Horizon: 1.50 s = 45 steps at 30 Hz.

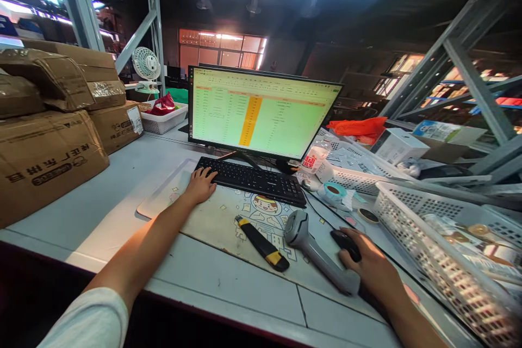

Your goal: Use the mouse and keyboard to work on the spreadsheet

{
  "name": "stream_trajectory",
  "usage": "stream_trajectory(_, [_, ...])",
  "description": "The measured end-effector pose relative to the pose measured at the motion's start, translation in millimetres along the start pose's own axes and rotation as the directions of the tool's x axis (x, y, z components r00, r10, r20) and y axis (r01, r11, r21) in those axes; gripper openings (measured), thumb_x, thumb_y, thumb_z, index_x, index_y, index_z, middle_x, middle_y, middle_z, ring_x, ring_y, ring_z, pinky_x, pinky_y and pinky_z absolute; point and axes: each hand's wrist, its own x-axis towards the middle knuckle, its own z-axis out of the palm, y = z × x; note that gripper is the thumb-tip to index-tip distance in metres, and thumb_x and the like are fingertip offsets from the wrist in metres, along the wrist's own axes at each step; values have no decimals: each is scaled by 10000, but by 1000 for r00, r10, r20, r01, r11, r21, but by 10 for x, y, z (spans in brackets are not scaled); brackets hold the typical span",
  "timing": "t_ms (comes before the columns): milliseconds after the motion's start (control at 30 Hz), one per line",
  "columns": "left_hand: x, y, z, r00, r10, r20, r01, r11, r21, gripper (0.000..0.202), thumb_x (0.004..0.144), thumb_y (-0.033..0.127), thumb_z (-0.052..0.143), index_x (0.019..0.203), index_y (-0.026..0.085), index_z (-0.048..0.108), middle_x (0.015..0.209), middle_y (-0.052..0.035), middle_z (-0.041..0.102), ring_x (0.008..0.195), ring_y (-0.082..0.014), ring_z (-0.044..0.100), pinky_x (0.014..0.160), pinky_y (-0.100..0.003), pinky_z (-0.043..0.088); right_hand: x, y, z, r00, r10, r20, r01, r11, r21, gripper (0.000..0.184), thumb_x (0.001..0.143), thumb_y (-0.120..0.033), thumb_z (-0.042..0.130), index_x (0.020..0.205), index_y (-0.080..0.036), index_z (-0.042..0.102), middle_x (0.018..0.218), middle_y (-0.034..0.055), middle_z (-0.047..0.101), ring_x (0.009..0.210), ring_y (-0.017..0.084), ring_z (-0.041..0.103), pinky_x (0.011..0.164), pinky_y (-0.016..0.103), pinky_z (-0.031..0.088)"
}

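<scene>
My left hand point(201, 185) lies on the left end of a black keyboard point(253, 180), its fingers spread over the keys. My right hand point(369, 261) is wrapped over a black computer mouse point(346, 244) on the right part of a printed desk mat point(220, 223). Close to that hand, on its left, a grey barcode scanner point(320, 255) rests on the mat. A black and yellow box cutter point(263, 244) lies between the scanner and the keyboard. Behind the keyboard a monitor point(265, 114) shows a spreadsheet with one orange column.
Cardboard boxes point(44, 157) are stacked on the left, near a small fan point(147, 64) and a white basket point(166, 118). At right, a white plastic basket point(432, 244) holds assorted items. A roll of light-blue tape point(333, 192) sits near the mouse cable. Metal shelf posts point(477, 76) rise behind.
</scene>
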Motion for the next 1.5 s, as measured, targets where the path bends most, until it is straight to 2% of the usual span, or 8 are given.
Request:
stream_trajectory(167, [1, -14, 27, 1000, 2, -16, -2, 1000, 9, 577, 1117, 450, 410, 1681, 330, 400, 1725, 15, 261, 1594, -295, 205, 1300, -456, 177, 7, -34, 6, 999, 25, -42, -24, 1000, 16, 906, 765, -728, 344, 1418, -161, 613, 1493, 67, 547, 1306, 310, 602, 1095, 459, 489])
stream_trajectory(300, [-11, 7, -7, 1000, -1, -19, 1, 1000, -3, 571, 1111, 434, 431, 1670, 317, 422, 1719, 6, 279, 1588, -292, 219, 1300, -447, 176, 26, -42, 14, 997, 70, -18, -70, 997, 10, 901, 727, -746, 336, 1350, -160, 621, 1483, 81, 553, 1297, 325, 601, 1081, 468, 492])
stream_trajectory(533, [-19, 39, -50, 1000, -8, -16, 8, 1000, -10, 571, 1110, 428, 441, 1670, 314, 424, 1717, 2, 283, 1590, -292, 217, 1302, -446, 172, 30, -147, -58, 986, 157, 50, -159, 987, 26, 978, 653, -784, 321, 1352, -147, 569, 1465, 105, 551, 1278, 344, 592, 1100, 455, 471])
stream_trajectory(767, [-17, 29, -7, 999, -6, -33, 6, 1000, 6, 572, 1107, 439, 449, 1665, 318, 434, 1709, 6, 302, 1581, -286, 239, 1300, -437, 179, 24, -105, -42, 992, 122, 31, -122, 992, 26, 962, 678, -770, 332, 1347, -121, 573, 1456, 137, 557, 1280, 349, 594, 1109, 459, 468])
stream_trajectory(900, [-6, 22, -1, 1000, 0, -16, 0, 1000, 0, 577, 1111, 442, 430, 1675, 319, 416, 1720, 10, 277, 1591, -289, 216, 1302, -444, 170, 8, -117, -59, 991, 132, 28, -133, 991, 32, 950, 693, -761, 330, 1351, -125, 586, 1423, 127, 579, 1237, 337, 615, 1064, 453, 496])
stream_trajectory(1033, [16, 11, 24, 1000, -3, -26, 3, 1000, 16, 574, 1106, 446, 429, 1667, 326, 424, 1715, 24, 285, 1585, -284, 224, 1288, -455, 195, -5, -108, -64, 996, 90, 8, -91, 996, 26, 898, 730, -733, 353, 1347, -128, 594, 1404, 110, 593, 1197, 333, 632, 1031, 461, 518])
stream_trajectory(1233, [34, -2, 61, 999, 11, -54, -9, 999, 45, 563, 1104, 445, 427, 1656, 330, 446, 1707, 29, 300, 1570, -289, 243, 1285, -462, 203, -22, -117, -56, 998, 36, -58, -36, 999, 6, 812, 797, -683, 322, 1326, -145, 621, 1369, 92, 606, 1201, 306, 643, 1069, 451, 514])
stream_trajectory(1500, [9, 37, 15, 997, -14, -77, 19, 998, 61, 571, 1093, 426, 448, 1646, 286, 471, 1695, -9, 325, 1542, -289, 293, 1276, -443, 241, -45, -87, -5, 996, -2, -87, -2, 999, -47, 777, 869, -644, 292, 1347, -161, 667, 1453, 72, 561, 1262, 297, 620, 1112, 460, 501])
